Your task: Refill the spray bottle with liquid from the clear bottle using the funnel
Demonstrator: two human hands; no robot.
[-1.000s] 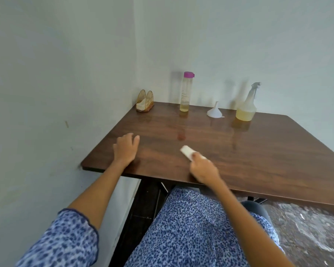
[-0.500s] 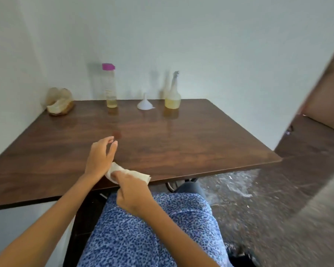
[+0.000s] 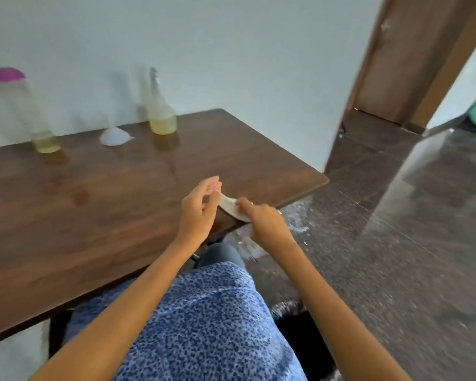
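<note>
The spray bottle [image 3: 161, 110] stands at the table's back edge with a little yellow liquid in it. Left of it, a white funnel [image 3: 114, 136] lies mouth-down. Further left stands the tall clear bottle [image 3: 36, 116] with a pink cap and a little yellow liquid at its bottom. Near the table's front right corner, my right hand [image 3: 264, 222] pinches a white cloth [image 3: 229, 206]. My left hand [image 3: 199, 209] is beside the cloth with fingers apart, touching its other end. Both hands are far from the bottles.
The dark wooden table [image 3: 94, 204] runs along a white wall. To the right lie dark stone floor tiles [image 3: 396, 243] and a brown door [image 3: 407, 56]. My blue patterned clothing [image 3: 204, 320] fills the lower middle.
The view has swung right, so the bottles and funnel now sit at the left. Both hands with the cloth have moved toward the table's right front corner.
</note>
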